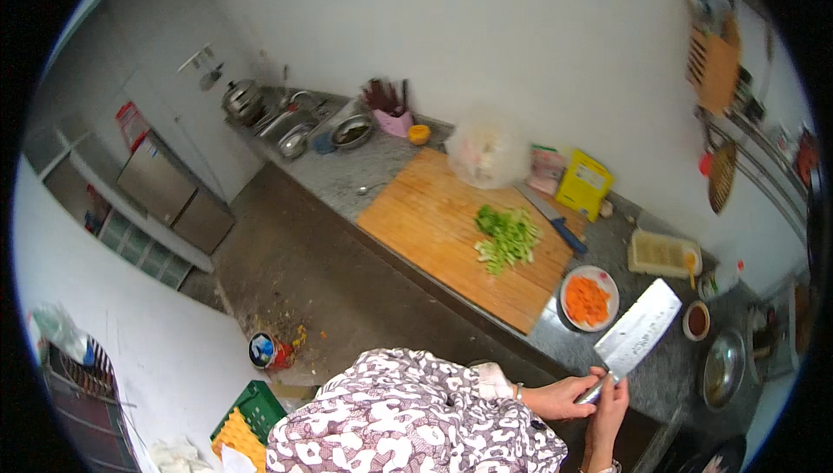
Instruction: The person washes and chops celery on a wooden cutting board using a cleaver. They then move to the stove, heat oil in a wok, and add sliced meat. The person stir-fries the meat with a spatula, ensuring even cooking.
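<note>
A cleaver [640,327] with a broad, wet-looking blade and a metal handle is held over the counter's right part, its blade tilted up to the right. My right hand [609,410] grips the handle close to the blade. Alongside it, my left hand [560,398] has its fingers closed at the same handle. Just beyond the blade is a white plate [614,310] of chopped orange carrot [587,301]. Chopped green vegetable [509,237] lies in a pile on the wooden cutting board [434,221]. A knife [555,220] with a dark blue handle rests at the board's right side.
Behind the board stand a clear plastic bag [488,154] and a yellow packet [584,184]. A pale container [665,253], a small bowl of red sauce [696,321] and a metal bowl [723,367] are at the right. The sink [291,124] and pink knife holder [393,122] are far left.
</note>
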Tool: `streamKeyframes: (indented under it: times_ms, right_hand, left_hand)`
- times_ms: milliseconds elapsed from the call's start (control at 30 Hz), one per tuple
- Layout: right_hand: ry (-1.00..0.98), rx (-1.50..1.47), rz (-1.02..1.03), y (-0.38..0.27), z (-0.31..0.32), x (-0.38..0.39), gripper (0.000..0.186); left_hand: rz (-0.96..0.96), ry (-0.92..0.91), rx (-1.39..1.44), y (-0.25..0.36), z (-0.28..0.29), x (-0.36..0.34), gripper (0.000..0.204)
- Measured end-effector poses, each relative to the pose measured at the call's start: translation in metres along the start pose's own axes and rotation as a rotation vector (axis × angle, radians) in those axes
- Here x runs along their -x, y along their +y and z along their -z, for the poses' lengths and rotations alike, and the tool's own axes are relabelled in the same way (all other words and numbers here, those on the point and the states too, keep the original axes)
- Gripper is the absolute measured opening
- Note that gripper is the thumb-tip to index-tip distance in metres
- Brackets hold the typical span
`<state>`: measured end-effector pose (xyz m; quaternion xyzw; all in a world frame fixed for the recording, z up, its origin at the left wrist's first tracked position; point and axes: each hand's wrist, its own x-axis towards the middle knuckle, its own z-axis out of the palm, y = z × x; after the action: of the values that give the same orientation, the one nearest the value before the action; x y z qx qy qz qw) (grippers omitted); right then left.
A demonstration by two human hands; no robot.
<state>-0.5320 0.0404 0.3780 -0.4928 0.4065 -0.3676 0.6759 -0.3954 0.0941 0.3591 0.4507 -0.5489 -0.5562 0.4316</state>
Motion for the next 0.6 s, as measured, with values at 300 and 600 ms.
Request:
streamKeyframes:
  times_ms: [300, 600]
  right_hand:
    - [-0.212, 0.28, -0.23, 0.049, -0.079, -0.05, 0.026]
    - [-0.185, 0.189, -0.468, 0.077, -0.142, -0.032, 0.022]
  left_hand:
    - [0.201, 0.795, -0.106, -0.099, 0.184, 0.095, 0.031]
    - [0.383, 0.97, -0.012, -0.163, 0.343, 0.166, 0.029]
